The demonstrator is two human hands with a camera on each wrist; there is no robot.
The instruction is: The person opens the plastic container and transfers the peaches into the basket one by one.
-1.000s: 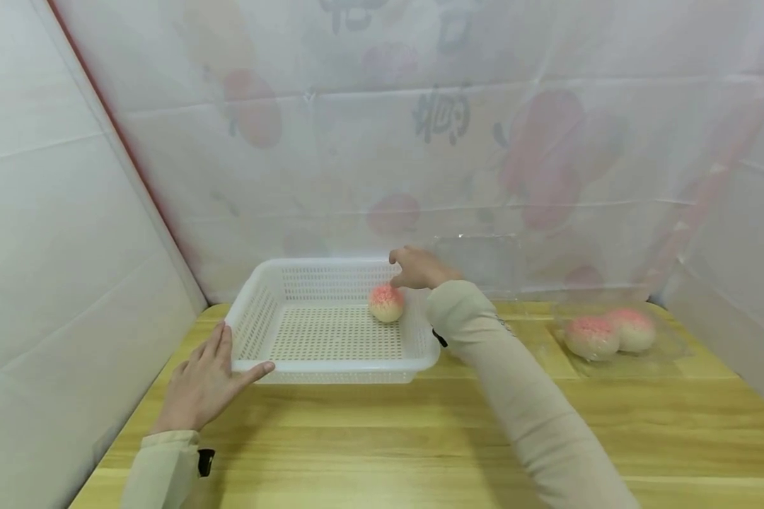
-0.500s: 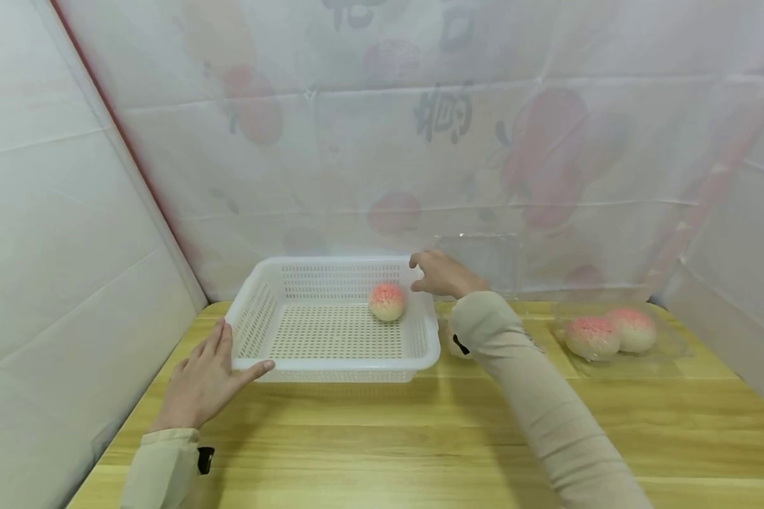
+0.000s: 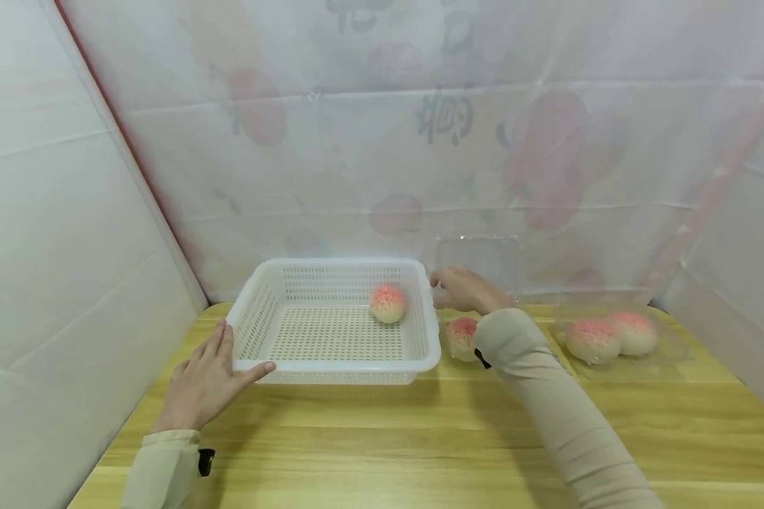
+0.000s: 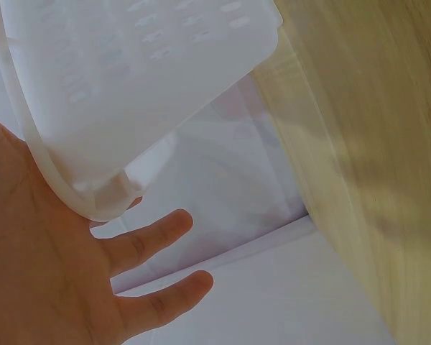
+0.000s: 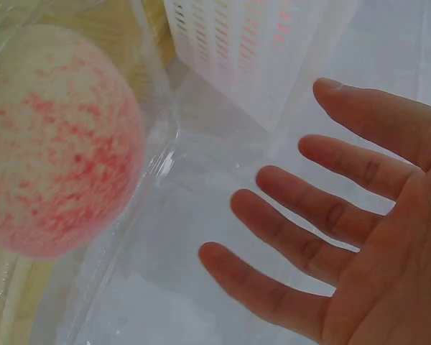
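Observation:
A white perforated basket point(image 3: 334, 364) stands on the wooden table point(image 3: 369, 445) with one pink-and-white peach bun point(image 3: 388, 303) in its far right corner. My left hand point(image 3: 205, 382) rests flat against the basket's near left corner point(image 4: 93, 205), fingers straight. My right hand point(image 3: 461, 288) hovers open and empty just right of the basket's far right corner, fingers spread point(image 5: 323, 215). Below it a second peach bun point(image 3: 462, 337) sits in a clear plastic tray point(image 5: 129, 280), and the bun point(image 5: 54, 140) fills the left of the right wrist view.
Two more peach buns point(image 3: 608, 334) lie in a clear plastic tray point(image 3: 671, 350) at the right of the table. A clear lid point(image 3: 480, 258) stands behind my right hand. White sheeting point(image 3: 70, 212) closes in the left, back and right sides.
My right hand has drawn back out of the basket to the right, leaving the bun inside it. A bun by the basket's right side has come into view. The left hand stayed put.

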